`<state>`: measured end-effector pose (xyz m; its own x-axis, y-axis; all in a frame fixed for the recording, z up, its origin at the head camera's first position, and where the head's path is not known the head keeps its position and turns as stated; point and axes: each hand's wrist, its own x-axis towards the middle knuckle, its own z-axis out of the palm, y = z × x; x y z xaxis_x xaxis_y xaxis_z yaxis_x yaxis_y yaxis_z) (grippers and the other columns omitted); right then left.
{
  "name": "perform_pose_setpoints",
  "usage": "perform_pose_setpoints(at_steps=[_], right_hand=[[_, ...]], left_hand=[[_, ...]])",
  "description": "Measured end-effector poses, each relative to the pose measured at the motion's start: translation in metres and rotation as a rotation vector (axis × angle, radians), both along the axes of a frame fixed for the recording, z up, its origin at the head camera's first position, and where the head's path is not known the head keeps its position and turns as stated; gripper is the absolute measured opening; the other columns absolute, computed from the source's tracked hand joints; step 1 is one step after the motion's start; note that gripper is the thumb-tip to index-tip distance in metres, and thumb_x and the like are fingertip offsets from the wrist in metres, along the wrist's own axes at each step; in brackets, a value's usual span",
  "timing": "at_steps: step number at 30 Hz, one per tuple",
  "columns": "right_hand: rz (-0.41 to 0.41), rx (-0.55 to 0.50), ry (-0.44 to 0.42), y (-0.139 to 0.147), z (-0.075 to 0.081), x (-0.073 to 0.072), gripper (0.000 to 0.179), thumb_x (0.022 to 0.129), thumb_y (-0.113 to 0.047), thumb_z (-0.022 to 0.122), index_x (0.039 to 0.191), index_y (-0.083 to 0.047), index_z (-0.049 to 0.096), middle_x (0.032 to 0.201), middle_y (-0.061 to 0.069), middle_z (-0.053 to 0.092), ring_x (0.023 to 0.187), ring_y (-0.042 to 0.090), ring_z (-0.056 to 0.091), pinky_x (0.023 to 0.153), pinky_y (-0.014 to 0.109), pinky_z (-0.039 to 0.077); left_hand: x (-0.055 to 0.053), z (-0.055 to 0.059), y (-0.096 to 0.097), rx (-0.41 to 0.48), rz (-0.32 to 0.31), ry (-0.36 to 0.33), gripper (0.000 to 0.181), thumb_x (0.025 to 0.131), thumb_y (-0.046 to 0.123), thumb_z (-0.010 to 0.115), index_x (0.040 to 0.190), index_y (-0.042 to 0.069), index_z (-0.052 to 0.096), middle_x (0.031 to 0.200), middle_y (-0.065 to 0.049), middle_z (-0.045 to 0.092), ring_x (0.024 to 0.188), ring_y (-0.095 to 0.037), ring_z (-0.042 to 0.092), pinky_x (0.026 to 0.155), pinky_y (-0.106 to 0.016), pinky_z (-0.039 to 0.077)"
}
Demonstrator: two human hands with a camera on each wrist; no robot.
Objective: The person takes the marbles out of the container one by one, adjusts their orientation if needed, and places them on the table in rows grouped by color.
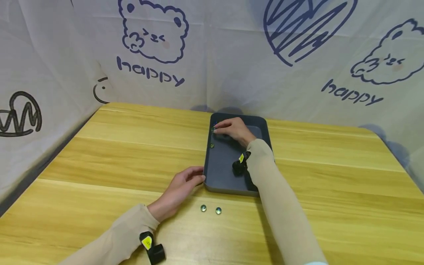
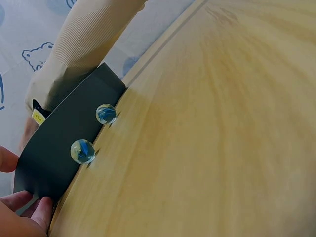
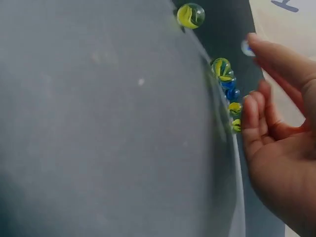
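In the head view my right hand (image 1: 236, 129) is over the far left corner of a dark grey tray (image 1: 220, 180). Between its thumb and index fingertips it pinches a small clear glass marble (image 3: 246, 48). Its other fingers, bent, are beside several marbles (image 3: 233, 94) with yellow and blue swirls along the tray's side. Another yellow-swirled marble (image 3: 191, 16) lies apart from these. At the tray's near left corner my left hand (image 1: 180, 189) holds the wall, its thumb and fingertips (image 2: 43, 210) against it. Part of this hand is outside the left wrist view.
Two glass marbles, one on the left (image 1: 203, 208) and one on the right (image 1: 218, 210), lie on the wooden table (image 1: 139, 147) just in front of the tray. A white cloth (image 1: 225, 66) with drawings hangs behind the table. My right forearm crosses the tray's right side.
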<state>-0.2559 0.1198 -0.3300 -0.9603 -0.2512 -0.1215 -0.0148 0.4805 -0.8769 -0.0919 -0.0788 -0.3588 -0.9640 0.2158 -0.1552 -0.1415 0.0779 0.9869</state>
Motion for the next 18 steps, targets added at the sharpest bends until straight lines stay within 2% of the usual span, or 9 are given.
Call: perform_pose_setpoints(at_steps=[4,9,18], right_hand=[[-0.003,-0.049,0.058,0.000,0.005,0.001,0.028,0.087,-0.017,0.073,0.113,-0.005,0.072,0.115,0.010,0.065,0.103,0.025,0.059,0.095,0.042,0.046],[-0.001,-0.077,0.102,0.001,0.014,0.005,0.029,0.088,-0.019,0.072,0.114,-0.005,0.071,0.120,0.010,0.063,0.108,0.025,0.056,0.097,0.044,0.044],[0.024,-0.088,0.129,0.000,0.033,0.013,0.030,0.087,-0.020,0.073,0.112,-0.004,0.072,0.120,0.009,0.061,0.107,0.025,0.055,0.098,0.048,0.043]], left_hand=[[-0.001,-0.003,0.000,0.001,0.000,0.004,0.040,0.095,0.011,0.057,0.132,-0.005,0.053,0.130,-0.016,0.057,0.123,-0.028,0.049,0.105,-0.043,0.038],[-0.001,-0.003,0.001,0.001,0.002,0.002,0.040,0.095,0.011,0.057,0.132,-0.004,0.054,0.130,-0.016,0.057,0.122,-0.027,0.049,0.105,-0.042,0.038],[-0.001,-0.003,0.001,0.010,0.000,-0.001,0.040,0.095,0.011,0.057,0.132,-0.004,0.054,0.130,-0.015,0.057,0.122,-0.027,0.049,0.105,-0.042,0.038]])
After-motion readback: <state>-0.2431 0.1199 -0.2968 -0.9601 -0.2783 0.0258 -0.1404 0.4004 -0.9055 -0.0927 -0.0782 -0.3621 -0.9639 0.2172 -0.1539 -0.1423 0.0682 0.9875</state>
